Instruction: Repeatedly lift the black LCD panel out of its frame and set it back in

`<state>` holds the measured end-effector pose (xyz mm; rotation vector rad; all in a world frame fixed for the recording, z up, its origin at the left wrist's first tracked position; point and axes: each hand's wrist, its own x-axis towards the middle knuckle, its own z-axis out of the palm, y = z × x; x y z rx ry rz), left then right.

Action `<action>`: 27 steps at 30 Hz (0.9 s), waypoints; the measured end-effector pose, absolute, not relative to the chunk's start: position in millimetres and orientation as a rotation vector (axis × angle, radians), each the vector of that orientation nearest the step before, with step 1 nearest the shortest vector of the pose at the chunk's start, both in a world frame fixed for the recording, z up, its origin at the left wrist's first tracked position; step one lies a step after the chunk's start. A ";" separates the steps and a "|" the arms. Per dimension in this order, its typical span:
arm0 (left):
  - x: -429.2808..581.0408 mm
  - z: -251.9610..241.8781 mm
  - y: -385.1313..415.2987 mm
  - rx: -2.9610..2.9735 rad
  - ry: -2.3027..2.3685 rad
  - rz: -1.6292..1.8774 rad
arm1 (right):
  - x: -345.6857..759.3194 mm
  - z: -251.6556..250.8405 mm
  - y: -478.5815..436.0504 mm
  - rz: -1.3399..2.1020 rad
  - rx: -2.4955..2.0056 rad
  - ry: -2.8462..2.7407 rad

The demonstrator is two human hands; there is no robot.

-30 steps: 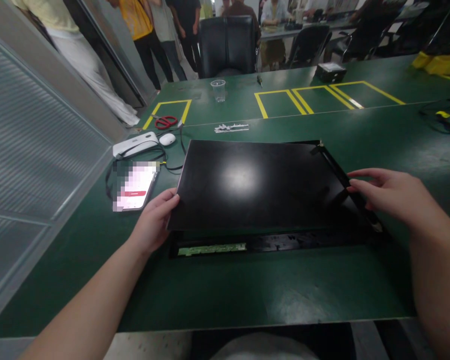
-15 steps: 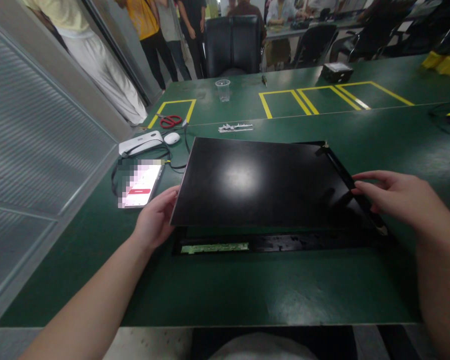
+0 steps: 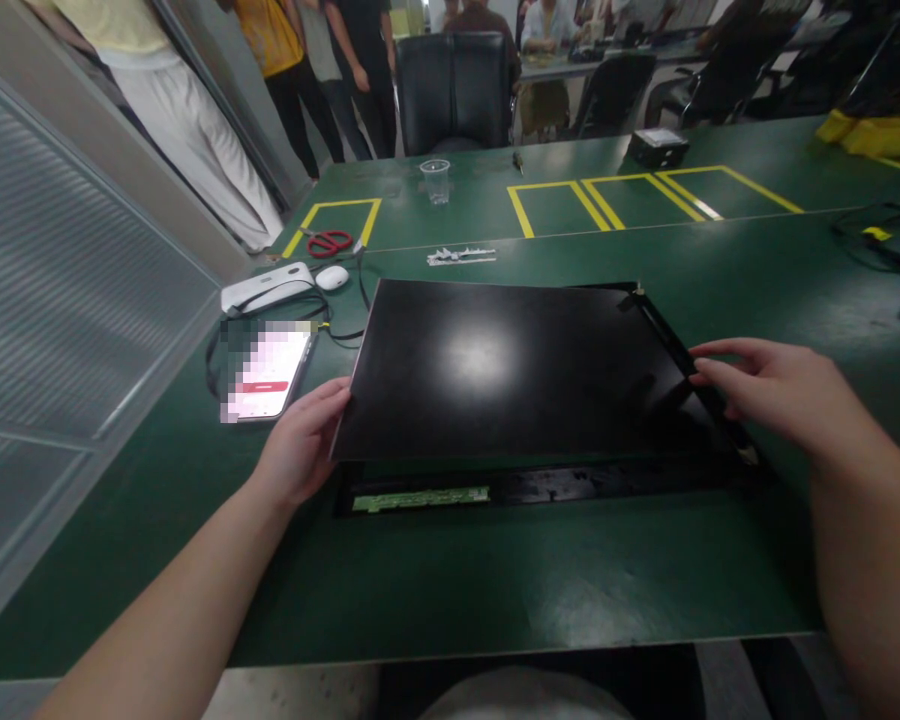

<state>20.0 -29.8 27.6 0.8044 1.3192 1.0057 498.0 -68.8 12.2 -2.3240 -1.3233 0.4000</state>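
Note:
A flat black screen panel (image 3: 510,370) lies tilted over a black frame (image 3: 562,484) on the green table, its left side raised above the frame. My left hand (image 3: 304,440) grips the panel's left edge, fingers partly hidden beneath it. At the right side, my right hand (image 3: 757,385) has thumb and fingers pinched on the black frame's side rail, close to the panel's right edge. A green strip (image 3: 420,499) shows in the frame's near left part.
Left of the panel are a lit phone (image 3: 274,375), a white device (image 3: 266,288), a white mouse (image 3: 332,278), cables and red scissors (image 3: 330,243). Farther back stand a plastic cup (image 3: 436,183) and a black box (image 3: 658,148). People stand beyond the table.
The view has shifted slightly, so the table's objects appear a little farther left. Both hands keep their places at the panel and frame, and the panel remains tilted.

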 end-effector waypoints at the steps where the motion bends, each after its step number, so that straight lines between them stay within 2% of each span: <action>1: 19.8 27.8 -29.7 0.797 1.320 1.001 | 498.3 12.0 -69.0 0.397 -2.324 -1.324; 27: 20.3 22.3 -31.2 0.848 1.256 1.046 | 496.3 16.1 -67.7 0.419 -2.427 -1.307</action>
